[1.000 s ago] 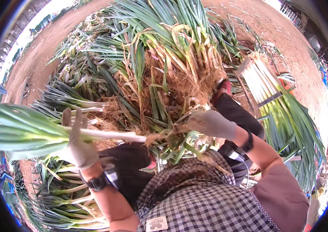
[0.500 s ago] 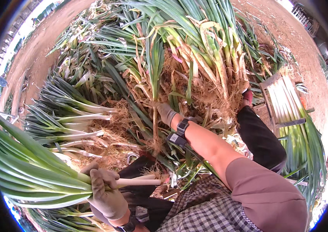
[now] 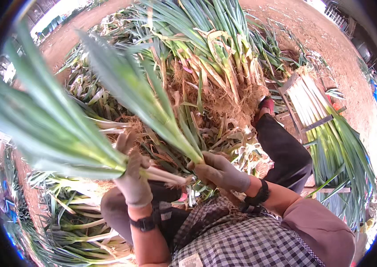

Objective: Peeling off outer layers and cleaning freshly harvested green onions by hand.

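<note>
My gloved left hand [image 3: 134, 183] is closed round a few cleaned leeks [image 3: 84, 138], their green leaves fanning to the upper left and blurred by motion. White shanks and trimmed root ends stick out on the other side of that fist, towards my right hand. In my gloved right hand [image 3: 224, 172], the fingers grip another leek [image 3: 170, 127], its leaves slanting up and left. The right hand and wrist hide its lower end. Both hands are above my lap, close together.
Ahead lies a large heap of untrimmed leeks [image 3: 237, 58] with brown roots. Cleaned leeks [image 3: 90, 236] lie at the lower left. On the right, white-stemmed leeks [image 3: 317, 107] fill a wooden rack with a crossbar [image 3: 317, 123]. Peelings litter the ground between my legs.
My right hand has drawn its leek back from the heap towards my lap and the other hand. The left hand has risen and moved right with its leeks, and the view has shifted.
</note>
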A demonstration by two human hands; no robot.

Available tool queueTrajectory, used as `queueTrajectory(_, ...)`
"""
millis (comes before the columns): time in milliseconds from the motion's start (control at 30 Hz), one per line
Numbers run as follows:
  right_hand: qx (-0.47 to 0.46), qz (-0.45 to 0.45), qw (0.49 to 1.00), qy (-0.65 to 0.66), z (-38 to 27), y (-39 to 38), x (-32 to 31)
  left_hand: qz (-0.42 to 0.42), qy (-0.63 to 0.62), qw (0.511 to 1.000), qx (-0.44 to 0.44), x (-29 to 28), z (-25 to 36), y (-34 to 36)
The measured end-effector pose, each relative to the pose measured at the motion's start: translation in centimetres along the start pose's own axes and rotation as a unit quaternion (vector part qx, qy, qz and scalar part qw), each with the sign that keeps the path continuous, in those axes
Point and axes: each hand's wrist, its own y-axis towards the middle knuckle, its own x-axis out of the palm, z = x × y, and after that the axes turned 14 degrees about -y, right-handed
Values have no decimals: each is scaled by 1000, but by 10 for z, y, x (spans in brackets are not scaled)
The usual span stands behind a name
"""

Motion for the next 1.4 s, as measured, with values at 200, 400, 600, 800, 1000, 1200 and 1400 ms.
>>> queueTrajectory(200,9,-138,985,99,2,-33,12,-174,89,980,43,-36,-16,-6)
queueTrajectory(400,137,-233,921,279,12,-43,31,-199,-185,942,-196,-12,0,-16)
queueTrajectory(600,252,-253,855,376,28,-54,35,-288,-179,907,-249,-19,-12,-15)
queueTrajectory(800,164,-36,775,-609,76,-55,-26,-266,126,955,31,-61,-64,-5)
queueTrajectory(1000,11,80,987,-141,-20,-20,3,-169,-38,969,-175,-17,-35,-16)
queueTrajectory(1200,-96,210,933,-276,-1,-9,22,-117,55,978,-166,-3,-36,-23)
queueTrajectory(1400,-248,267,850,-380,9,-30,29,-69,58,975,-201,-16,-54,-18)
